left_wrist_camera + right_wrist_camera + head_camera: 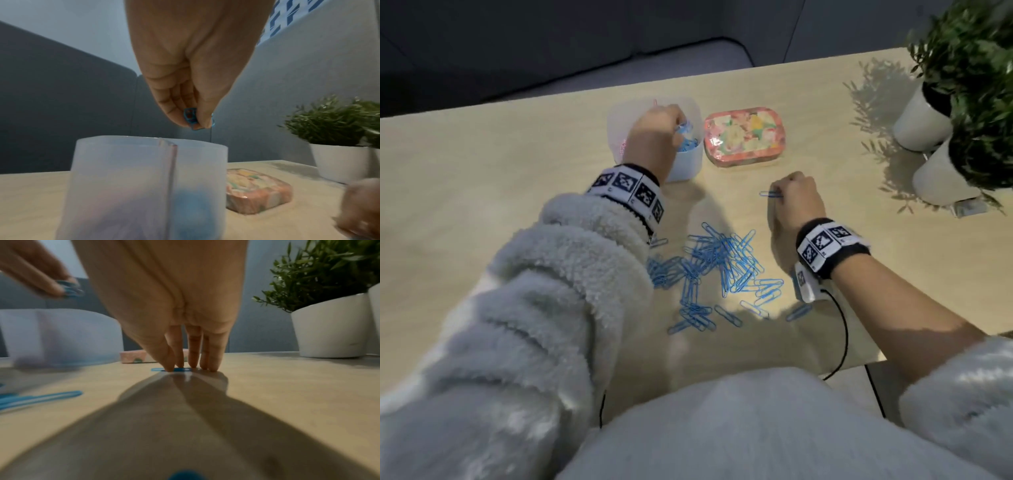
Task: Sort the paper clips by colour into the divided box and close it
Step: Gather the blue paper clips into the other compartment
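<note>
A translucent white divided box (685,168) stands open on the table, with blue clips in its right compartment (193,209) and something pink showing in the left one. My left hand (679,128) hovers just above the right compartment and pinches a few blue paper clips (190,117) between thumb and fingers. A large pile of blue paper clips (719,270) lies near the front edge. My right hand (779,196) is down on the table to the right, its fingertips (170,368) pinching a single blue clip (182,369) that lies flat. The floral lid (743,137) lies right of the box.
Two white pots (919,125) with green plants stand at the table's right end. A dark grey sofa (482,41) runs behind the far edge. A black cable (842,335) trails from my right wrist over the front edge.
</note>
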